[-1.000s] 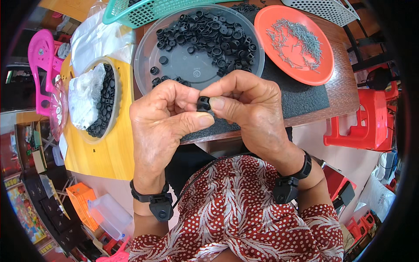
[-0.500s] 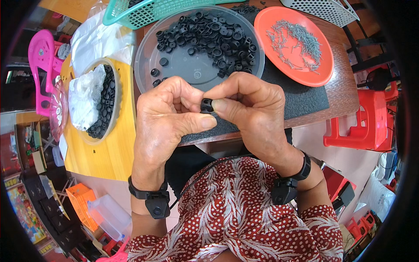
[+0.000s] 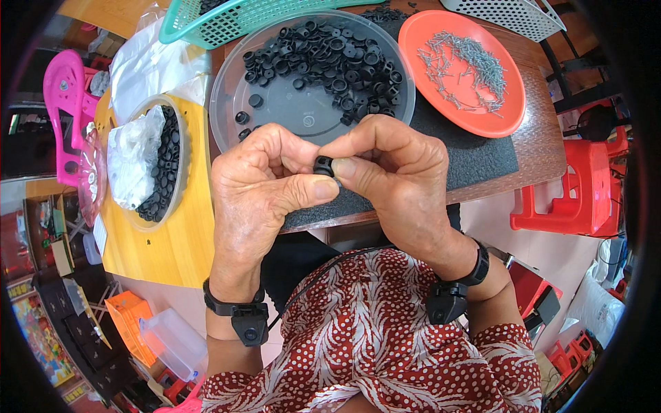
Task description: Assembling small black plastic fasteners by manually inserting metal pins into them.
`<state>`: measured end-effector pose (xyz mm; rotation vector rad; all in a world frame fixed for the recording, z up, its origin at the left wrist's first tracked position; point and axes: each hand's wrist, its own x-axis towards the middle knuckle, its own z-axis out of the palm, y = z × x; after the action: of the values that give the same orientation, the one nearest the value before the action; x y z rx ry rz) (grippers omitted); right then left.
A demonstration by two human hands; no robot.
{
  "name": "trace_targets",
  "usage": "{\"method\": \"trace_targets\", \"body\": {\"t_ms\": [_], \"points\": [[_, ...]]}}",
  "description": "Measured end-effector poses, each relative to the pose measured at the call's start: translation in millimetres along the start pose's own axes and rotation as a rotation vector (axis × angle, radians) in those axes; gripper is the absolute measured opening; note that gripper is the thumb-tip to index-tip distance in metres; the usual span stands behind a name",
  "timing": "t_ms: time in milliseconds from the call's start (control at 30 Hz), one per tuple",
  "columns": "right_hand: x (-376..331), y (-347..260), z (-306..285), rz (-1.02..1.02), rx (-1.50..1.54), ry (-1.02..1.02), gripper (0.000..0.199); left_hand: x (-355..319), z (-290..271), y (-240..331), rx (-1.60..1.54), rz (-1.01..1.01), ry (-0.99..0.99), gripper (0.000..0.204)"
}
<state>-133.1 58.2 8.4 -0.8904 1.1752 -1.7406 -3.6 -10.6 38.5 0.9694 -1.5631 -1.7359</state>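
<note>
Between the fingertips of both hands sits a small round black plastic part (image 3: 323,166) with holes in its side. My right hand (image 3: 396,172) pinches it between thumb and forefinger. My left hand (image 3: 265,182) closes on it from the other side, thumb below and fingers curled behind; whether the left fingers hold anything else is hidden. Just beyond the hands stands a round clear plastic tub (image 3: 231,86) with many similar black parts, heaped toward its far and right sides. Right of the tub, an orange-red plate (image 3: 430,89) bears a pile of small silvery pins or screws (image 3: 475,65).
A dark mat (image 3: 475,162) covers part of the brown table. On the yellow board (image 3: 172,241) at left, another tub holds black parts and a crumpled plastic bag (image 3: 134,158). Green (image 3: 227,24) and white (image 3: 513,17) baskets stand at the back. Red stools (image 3: 575,193) are at right.
The black part has turned slightly between the fingertips, showing its side openings at a different angle. Both hands stay nearly in place; the view has shifted slightly.
</note>
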Motion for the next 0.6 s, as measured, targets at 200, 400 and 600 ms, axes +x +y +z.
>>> {"method": "trace_targets", "body": {"t_ms": [200,400,600], "points": [[-4,-5,-4,0.026,-0.048,-0.062,0.015,-5,4,-1,-0.007,0.142,-0.02,0.024],[-2,-6,0,0.026,-0.01,-0.018,0.009,-1,-4,-14,0.219,0.336,-0.016,0.028],[-3,-16,-3,0.083,0.016,-0.05,0.005,-2,1,-6,0.554,0.397,0.059,0.032]]}}
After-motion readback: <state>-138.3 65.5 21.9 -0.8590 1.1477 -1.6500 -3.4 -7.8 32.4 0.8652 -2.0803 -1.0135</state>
